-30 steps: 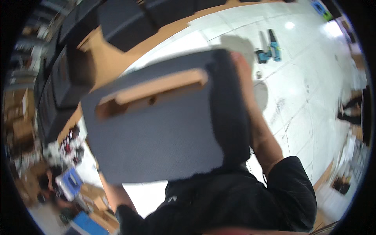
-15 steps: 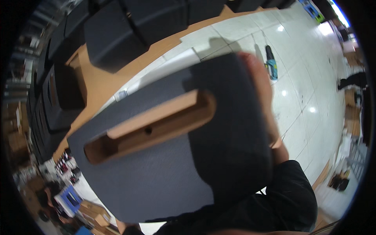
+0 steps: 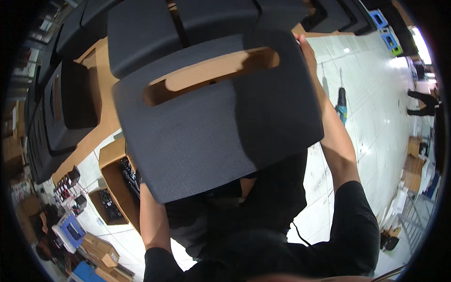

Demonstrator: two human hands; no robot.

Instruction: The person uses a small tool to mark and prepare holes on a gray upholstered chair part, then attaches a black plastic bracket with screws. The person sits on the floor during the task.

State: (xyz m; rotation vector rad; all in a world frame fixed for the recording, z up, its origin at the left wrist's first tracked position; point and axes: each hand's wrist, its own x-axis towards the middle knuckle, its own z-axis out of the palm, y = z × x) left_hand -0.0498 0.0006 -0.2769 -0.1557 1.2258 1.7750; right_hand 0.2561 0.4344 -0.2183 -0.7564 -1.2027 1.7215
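Observation:
Between my hands is a black cabinet (image 3: 197,131), box-shaped with rounded edges and a matt textured surface. A long slot with bare brown wood inside runs across the face towards me. My right hand (image 3: 307,52) grips its far right edge, with fingertips showing at the corner and the rest of the hand partly behind the side. At the near left side, my left hand (image 3: 144,189) holds the cabinet; its fingers are hidden behind it. The cabinet is tilted and held above my legs.
Similar black cabinets (image 3: 141,37) stand in rows on brown cardboard (image 3: 105,110) ahead and left. Cardboard boxes (image 3: 117,176) of dark small parts sit at the left. A teal cordless drill (image 3: 342,105) lies on the tiled floor (image 3: 371,89). Blue-framed items (image 3: 70,230) are lower left.
The cabinet has moved away from me, towards the far rows, and its face has tipped. My left forearm, my legs and the parts boxes have come into sight.

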